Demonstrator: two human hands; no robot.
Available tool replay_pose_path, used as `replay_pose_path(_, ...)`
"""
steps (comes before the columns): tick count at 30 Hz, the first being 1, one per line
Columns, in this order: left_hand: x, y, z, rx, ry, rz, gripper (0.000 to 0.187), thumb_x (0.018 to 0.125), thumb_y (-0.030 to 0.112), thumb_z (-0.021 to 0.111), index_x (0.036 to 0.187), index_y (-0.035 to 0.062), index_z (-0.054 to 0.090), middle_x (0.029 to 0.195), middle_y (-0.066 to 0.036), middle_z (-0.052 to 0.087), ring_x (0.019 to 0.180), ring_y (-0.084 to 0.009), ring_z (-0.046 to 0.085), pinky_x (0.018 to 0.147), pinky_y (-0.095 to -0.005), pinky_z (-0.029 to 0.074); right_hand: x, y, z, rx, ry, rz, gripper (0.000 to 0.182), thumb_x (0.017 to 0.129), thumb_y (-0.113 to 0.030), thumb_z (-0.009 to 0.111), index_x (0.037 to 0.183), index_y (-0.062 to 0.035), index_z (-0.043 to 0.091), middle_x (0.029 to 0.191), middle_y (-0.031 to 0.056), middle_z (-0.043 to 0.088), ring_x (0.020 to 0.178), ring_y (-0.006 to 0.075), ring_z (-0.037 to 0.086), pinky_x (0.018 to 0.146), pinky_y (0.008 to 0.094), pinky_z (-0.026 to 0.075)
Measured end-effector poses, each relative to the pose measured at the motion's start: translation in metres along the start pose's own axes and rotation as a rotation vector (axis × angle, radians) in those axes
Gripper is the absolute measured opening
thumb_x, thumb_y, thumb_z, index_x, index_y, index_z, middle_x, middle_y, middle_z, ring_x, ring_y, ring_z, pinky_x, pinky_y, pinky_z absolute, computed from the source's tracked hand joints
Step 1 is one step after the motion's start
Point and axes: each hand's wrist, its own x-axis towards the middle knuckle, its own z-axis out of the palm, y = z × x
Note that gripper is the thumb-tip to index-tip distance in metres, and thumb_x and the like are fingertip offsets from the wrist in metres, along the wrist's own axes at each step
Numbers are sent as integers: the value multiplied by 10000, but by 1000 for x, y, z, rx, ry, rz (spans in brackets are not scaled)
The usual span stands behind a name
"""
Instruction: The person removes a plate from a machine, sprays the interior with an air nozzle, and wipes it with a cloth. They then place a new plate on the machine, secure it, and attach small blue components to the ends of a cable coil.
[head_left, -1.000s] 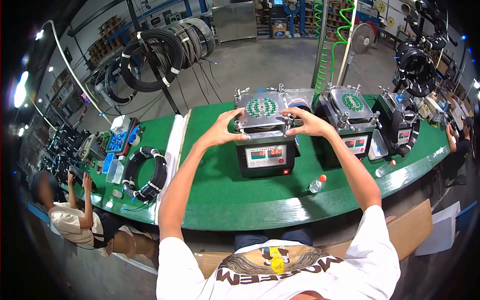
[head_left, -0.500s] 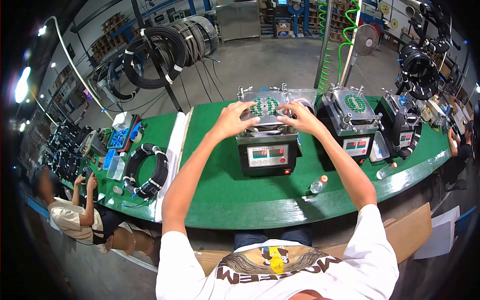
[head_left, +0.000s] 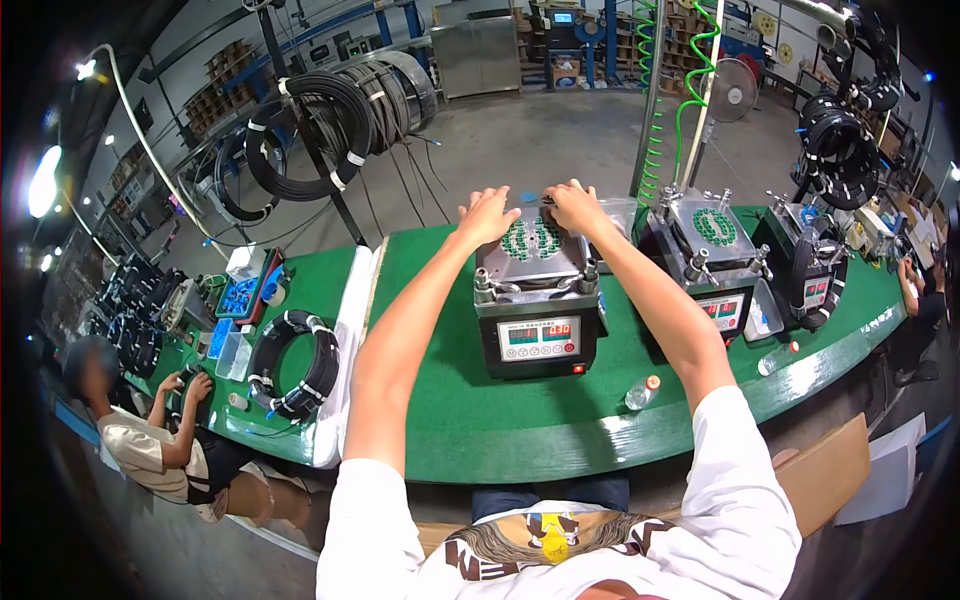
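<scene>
A bench machine with a digital display (head_left: 540, 338) stands in front of me. On its metal top plate (head_left: 548, 266) sits a ring of small green pieces (head_left: 531, 240). My left hand (head_left: 487, 216) is curled over the plate's back left corner, where a metal clamp knob stood in view before. At the back right corner my right hand (head_left: 577, 208) is closed in the same way. Both rear knobs are hidden by my fingers. The front left clamp knob (head_left: 484, 286) and the front right clamp knob (head_left: 589, 272) show uncovered.
Two similar machines stand to the right, the nearer one with a green-dotted plate (head_left: 713, 227). Small bottles (head_left: 643, 393) stand on the green table (head_left: 450, 420). A black cable coil (head_left: 293, 364) lies at left, beside a co-worker (head_left: 150, 440) handling dark cable.
Both hands have moved from above the green pieces to the back corners of the plate. The display changed from 13 and 0 to 1 and 0.30. The co-worker's hands went lower.
</scene>
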Motion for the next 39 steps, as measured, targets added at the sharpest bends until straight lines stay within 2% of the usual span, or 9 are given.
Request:
replay_pose_path(10, -11, -8, -7, -63, -44, 115, 596, 928, 451, 674, 1432, 155, 561, 1487, -124, 492, 1429, -369, 352, 1138, -594, 327, 1, -5, 1, 107, -20, 42, 386, 862, -169, 639, 1244, -133, 679, 1226, 91, 688, 1220, 298, 556, 957, 643, 457)
replay_pose_path(13, -34, -8, -12, -8, -56, 174, 612, 923, 465, 679, 1439, 159, 556, 1545, -126, 450, 1503, -359, 262, 1178, -603, 273, -18, -7, 5, -209, 338, -195, 464, 869, -175, 650, 1330, -138, 626, 1305, 163, 639, 1276, 316, 531, 968, 623, 469)
replay_pose_path(15, -52, -7, -22, 20, -92, 210, 637, 927, 489, 671, 1458, 160, 541, 1606, -165, 371, 1548, -363, 187, 1218, -584, 224, -28, -11, -13, -96, 191, -213, 510, 878, -195, 661, 1380, -145, 584, 1358, 210, 592, 1321, 356, 508, 1002, 597, 468)
replay_pose_path(19, -68, -17, -31, -260, -312, 364, 752, 892, 521, 708, 1510, 157, 482, 1631, -243, 276, 1529, -415, 218, 1232, -514, 236, -49, -19, -42, 351, -225, -196, 620, 899, -318, 703, 1467, -171, 503, 1445, 250, 514, 1379, 442, 458, 1078, 532, 448)
replay_pose_path(23, -93, -9, -42, -121, -367, 429, 985, 768, 557, 814, 1567, 169, 388, 1644, -249, 239, 1536, -402, 210, 1234, -516, 235, -77, -25, -62, 254, -406, -272, 983, 788, -556, 800, 1585, -214, 336, 1477, 301, 458, 1402, 479, 418, 1132, 539, 395)
replay_pose_path(27, -99, -7, -36, -78, -309, 395, 964, 743, 524, 822, 1566, 270, 390, 1657, -238, 229, 1544, -419, 181, 1234, -543, 220, -91, -31, -65, 123, -417, -314, 1051, 726, -505, 851, 1596, -302, 297, 1522, 329, 389, 1451, 503, 339, 1147, 542, 384)
replay_pose_path(30, -100, -4, -33, -70, -300, 371, 951, 742, 521, 823, 1560, 277, 403, 1659, -232, 230, 1544, -416, 184, 1229, -550, 224, -91, -28, -58, 223, -396, -287, 1024, 731, -466, 847, 1587, -291, 314, 1508, 319, 409, 1417, 497, 388, 1128, 542, 405)
replay_pose_path(35, -96, 0, -39, 12, -355, 373, 913, 769, 575, 791, 1551, 285, 420, 1644, -279, 227, 1542, -423, 189, 1226, -547, 225, -108, -14, -45, 286, -207, -360, 848, 847, -624, 715, 1513, -165, 457, 1488, 316, 432, 1367, 477, 455, 1126, 518, 411)
replay_pose_path(39, -88, 9, -34, -64, -328, 344, 821, 821, 639, 732, 1497, 231, 509, 1595, -341, 280, 1525, -452, 216, 1218, -541, 246, -130, -1, -63, 307, -189, -374, 715, 934, -540, 658, 1442, -60, 505, 1394, 275, 543, 1290, 426, 538, 1065, 499, 455)
